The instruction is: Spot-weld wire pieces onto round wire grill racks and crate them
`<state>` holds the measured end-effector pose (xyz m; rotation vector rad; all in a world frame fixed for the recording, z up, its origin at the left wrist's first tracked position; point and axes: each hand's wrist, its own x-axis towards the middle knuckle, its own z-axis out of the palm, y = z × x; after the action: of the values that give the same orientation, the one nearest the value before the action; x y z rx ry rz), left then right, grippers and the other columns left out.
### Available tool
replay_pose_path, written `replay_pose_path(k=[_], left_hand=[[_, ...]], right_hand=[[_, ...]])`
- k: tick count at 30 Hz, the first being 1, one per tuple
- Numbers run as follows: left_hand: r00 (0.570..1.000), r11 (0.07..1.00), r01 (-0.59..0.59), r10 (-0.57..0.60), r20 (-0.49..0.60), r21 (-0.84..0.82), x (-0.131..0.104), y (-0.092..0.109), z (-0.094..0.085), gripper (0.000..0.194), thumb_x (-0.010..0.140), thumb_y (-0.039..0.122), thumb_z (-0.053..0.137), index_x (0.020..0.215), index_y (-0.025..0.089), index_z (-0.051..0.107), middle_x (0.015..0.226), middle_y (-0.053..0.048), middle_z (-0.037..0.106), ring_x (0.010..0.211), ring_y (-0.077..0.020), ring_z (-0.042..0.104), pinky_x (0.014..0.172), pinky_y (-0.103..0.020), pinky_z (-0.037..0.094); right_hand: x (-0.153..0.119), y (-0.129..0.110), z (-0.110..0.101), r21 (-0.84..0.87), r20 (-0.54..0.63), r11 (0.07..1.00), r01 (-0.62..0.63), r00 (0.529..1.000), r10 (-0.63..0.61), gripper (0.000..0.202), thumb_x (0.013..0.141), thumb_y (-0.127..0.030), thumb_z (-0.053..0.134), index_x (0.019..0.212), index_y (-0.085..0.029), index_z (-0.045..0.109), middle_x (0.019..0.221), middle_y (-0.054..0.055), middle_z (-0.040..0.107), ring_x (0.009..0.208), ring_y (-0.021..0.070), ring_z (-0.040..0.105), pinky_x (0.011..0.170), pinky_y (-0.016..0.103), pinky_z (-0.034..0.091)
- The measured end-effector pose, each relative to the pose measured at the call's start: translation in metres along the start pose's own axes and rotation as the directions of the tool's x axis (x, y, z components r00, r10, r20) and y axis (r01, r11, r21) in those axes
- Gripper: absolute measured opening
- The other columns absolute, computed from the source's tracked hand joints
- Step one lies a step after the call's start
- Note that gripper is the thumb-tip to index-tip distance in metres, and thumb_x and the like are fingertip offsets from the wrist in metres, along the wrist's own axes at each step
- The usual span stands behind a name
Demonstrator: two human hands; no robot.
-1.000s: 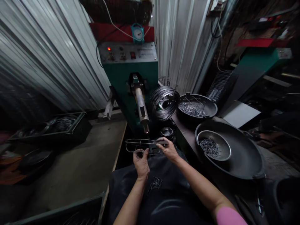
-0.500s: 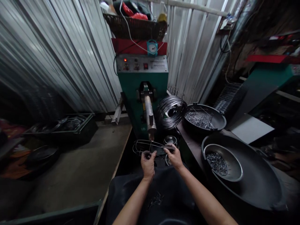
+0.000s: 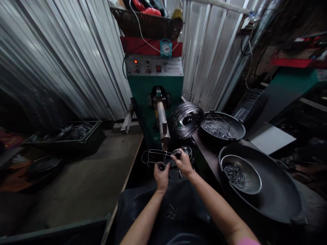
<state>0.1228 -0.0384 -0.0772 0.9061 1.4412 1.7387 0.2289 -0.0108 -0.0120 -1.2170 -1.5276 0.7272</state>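
A round wire frame (image 3: 150, 160) is held below the tip of the metal arm (image 3: 163, 126) on the green machine (image 3: 141, 92). My left hand (image 3: 161, 174) is closed on the near side of the frame, thumb and fingers pinched. Right of the tip, my right hand (image 3: 182, 160) grips the frame's upper right part, fingers bent round it. Whether a small wire piece is also between the fingers is too small to tell. Short wire pieces (image 3: 171, 211) lie on the dark apron (image 3: 189, 200) over my lap.
A wire coil (image 3: 186, 120) hangs right of the machine. Further right are a pan of wire pieces (image 3: 237, 127) and a large black pan (image 3: 278, 190) holding a metal bowl (image 3: 255, 180). At left stands a bin (image 3: 76, 144) of wire parts.
My right hand has moved left and slightly up, nearer the machine's tip. The wire frame has shifted slightly left and up. My left hand keeps its pinch.
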Motion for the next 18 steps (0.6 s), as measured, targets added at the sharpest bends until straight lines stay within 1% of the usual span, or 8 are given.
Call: replay_pose_path(k=[3,7,10,13,15,17,18], left_hand=[[1.0,1.0,-0.018,0.018,-0.008,0.007,0.005,0.004,0.002,0.037,0.058,0.042,0.075,0.075,0.018,0.053,0.064,0.004,0.05,0.057,-0.0093,0.043,0.057,-0.023,0.035],[1.0,1.0,-0.031,0.031,-0.002,0.004,0.013,0.001,0.006,0.037,0.058,0.042,0.074,0.076,0.017,0.054,0.065,0.004,0.051,0.058,-0.0095,0.044,0.058,-0.023,0.036],[1.0,0.999,0.003,-0.003,0.012,-0.037,0.016,-0.001,0.009,0.038,0.057,0.044,0.074,0.075,0.017,0.054,0.064,0.004,0.051,0.059,-0.0104,0.047,0.059,-0.023,0.037],[0.999,0.997,0.042,-0.042,0.006,-0.057,0.013,0.004,0.012,0.039,0.055,0.044,0.075,0.073,0.016,0.054,0.064,0.004,0.051,0.06,-0.0107,0.047,0.06,-0.024,0.038],[0.998,0.995,0.062,-0.062,0.005,-0.072,0.01,0.008,0.013,0.038,0.055,0.043,0.075,0.071,0.016,0.054,0.063,0.004,0.051,0.06,-0.0103,0.047,0.061,-0.024,0.038],[0.997,0.992,0.083,-0.082,0.005,-0.1,0.008,0.012,0.014,0.036,0.055,0.041,0.076,0.07,0.016,0.053,0.062,0.004,0.051,0.059,-0.0098,0.046,0.061,-0.024,0.038],[0.996,0.989,0.092,-0.092,0.009,-0.12,0.007,0.013,0.015,0.036,0.055,0.039,0.076,0.07,0.016,0.053,0.062,0.004,0.05,0.059,-0.0096,0.046,0.061,-0.024,0.038]], right_hand=[[0.004,0.0,0.003,-0.036,-0.017,0.999,0.007,1.0,-0.008,0.017,0.074,-0.034,0.058,0.083,-0.021,0.054,0.074,0.002,0.062,0.069,0.0185,0.059,0.067,0.03,0.046],[0.01,0.001,0.004,-0.075,-0.029,0.997,-0.004,1.0,0.001,0.015,0.073,-0.032,0.058,0.082,-0.022,0.053,0.073,0.001,0.062,0.068,0.0182,0.059,0.067,0.029,0.046],[0.016,0.0,0.005,-0.132,-0.034,0.991,-0.02,0.999,0.016,0.013,0.072,-0.031,0.058,0.08,-0.022,0.053,0.072,0.001,0.062,0.069,0.0187,0.058,0.067,0.029,0.045],[0.019,-0.001,0.003,-0.16,-0.029,0.987,-0.01,1.0,0.005,0.013,0.071,-0.031,0.059,0.078,-0.022,0.054,0.073,0.001,0.062,0.069,0.019,0.058,0.067,0.03,0.045],[0.017,0.0,-0.001,-0.105,-0.028,0.994,-0.006,1.0,0.003,0.014,0.07,-0.033,0.061,0.077,-0.021,0.055,0.072,0.001,0.062,0.069,0.0189,0.058,0.068,0.031,0.045],[0.012,0.006,-0.008,0.034,-0.045,0.999,-0.038,0.998,0.04,0.018,0.07,-0.035,0.063,0.077,-0.02,0.057,0.074,0.002,0.063,0.072,0.0189,0.059,0.071,0.031,0.046],[0.007,0.01,-0.013,0.126,-0.068,0.99,-0.07,0.995,0.079,0.02,0.069,-0.036,0.064,0.078,-0.02,0.057,0.076,0.003,0.064,0.075,0.0191,0.059,0.074,0.031,0.046]])
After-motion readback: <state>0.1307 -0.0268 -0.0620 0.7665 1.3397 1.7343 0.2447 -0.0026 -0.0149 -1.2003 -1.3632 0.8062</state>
